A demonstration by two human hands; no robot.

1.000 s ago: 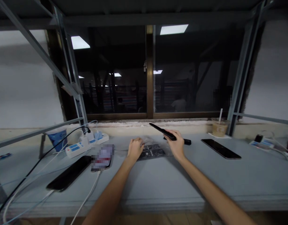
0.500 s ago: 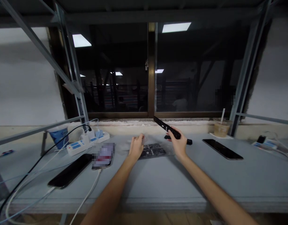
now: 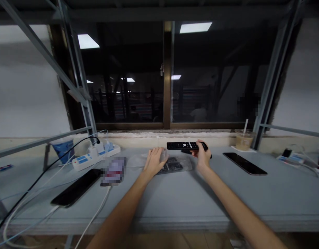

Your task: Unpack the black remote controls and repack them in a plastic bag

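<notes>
1 grey tbl (image 3: 185, 199) below remote (image 3: 180, 146), dk window (image 3: 133, 62)

"Which bits can't you see?"
"The right hand (image 3: 204, 159) covers part of the black remote (image 3: 178, 146) and the middle of a dark thing (image 3: 186, 151) behind."
"And the left hand (image 3: 155, 160)?"
"It hides some of the clear bag (image 3: 186, 164)."
"What does the lit phone (image 3: 114, 171) say?"
"Can't tell. It's all blurry squares."
"Anything cut off?"
"Both arms (image 3: 237, 211), by the bottom edge."
</notes>
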